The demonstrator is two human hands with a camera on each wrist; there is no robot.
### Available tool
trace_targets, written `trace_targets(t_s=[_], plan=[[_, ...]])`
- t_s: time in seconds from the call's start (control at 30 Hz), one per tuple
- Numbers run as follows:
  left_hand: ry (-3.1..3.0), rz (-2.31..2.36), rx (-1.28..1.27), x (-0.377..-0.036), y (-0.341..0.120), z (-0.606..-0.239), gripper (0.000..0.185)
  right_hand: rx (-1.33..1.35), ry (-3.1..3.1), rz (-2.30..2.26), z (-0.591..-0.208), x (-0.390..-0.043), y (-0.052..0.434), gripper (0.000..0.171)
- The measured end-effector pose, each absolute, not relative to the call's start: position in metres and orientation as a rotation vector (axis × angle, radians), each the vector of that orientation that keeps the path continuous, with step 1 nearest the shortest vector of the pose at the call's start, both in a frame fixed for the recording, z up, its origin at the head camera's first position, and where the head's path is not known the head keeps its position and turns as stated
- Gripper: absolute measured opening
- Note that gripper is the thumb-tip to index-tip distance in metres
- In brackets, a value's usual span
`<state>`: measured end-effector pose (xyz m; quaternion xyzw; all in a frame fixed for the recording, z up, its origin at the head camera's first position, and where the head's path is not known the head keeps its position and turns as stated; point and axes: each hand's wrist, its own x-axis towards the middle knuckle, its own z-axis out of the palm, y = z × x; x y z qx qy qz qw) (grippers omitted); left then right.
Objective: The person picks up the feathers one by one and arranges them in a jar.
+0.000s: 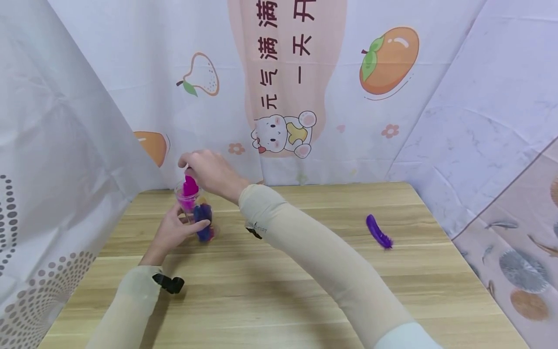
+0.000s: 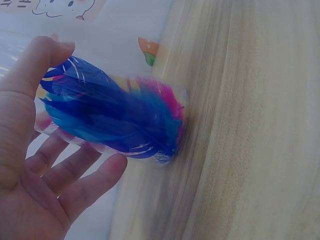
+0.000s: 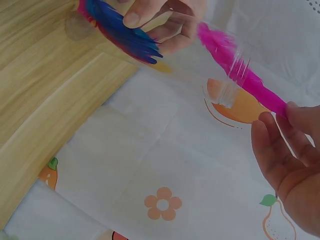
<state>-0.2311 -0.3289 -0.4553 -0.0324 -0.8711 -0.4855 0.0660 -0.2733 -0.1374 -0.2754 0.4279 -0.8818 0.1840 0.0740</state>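
A clear plastic jar (image 3: 187, 82) stands on the table at the back left, with blue, teal, pink and yellow feathers (image 2: 110, 112) in its lower part. My left hand (image 1: 170, 232) holds it from the side, the thumb across the front and the fingers around the back. Above its threaded mouth, my right hand (image 1: 213, 172) pinches a magenta feather (image 3: 265, 95) by one end between thumb and fingertips. The feather's fluffy end reaches down through the mouth into the jar, above the blue feathers.
A purple feather (image 1: 378, 231) lies alone on the right side of the wooden table (image 1: 279, 291). A printed white cloth (image 1: 218, 111) hangs along the back edge, close behind the jar.
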Motion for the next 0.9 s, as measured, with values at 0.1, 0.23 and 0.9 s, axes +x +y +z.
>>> trace_targets(t_s=[0.1,0.23,0.9], plan=[[-2.615,-1.460,-0.101,-0.231,-0.327,-0.456,0.079,1.318,-2.641,0.602,-0.277,-0.274,-0.137,0.031],[-2.597,-1.445,-0.111,-0.231,-0.326,-0.456,0.069,1.372,-2.625,0.628,-0.280,-0.276,-0.135,0.035],[-2.611,-1.432,-0.096,-0.228,-0.326,-0.456,0.068,1.350,-2.680,0.769,-0.300,-0.290,-0.094,0.025]])
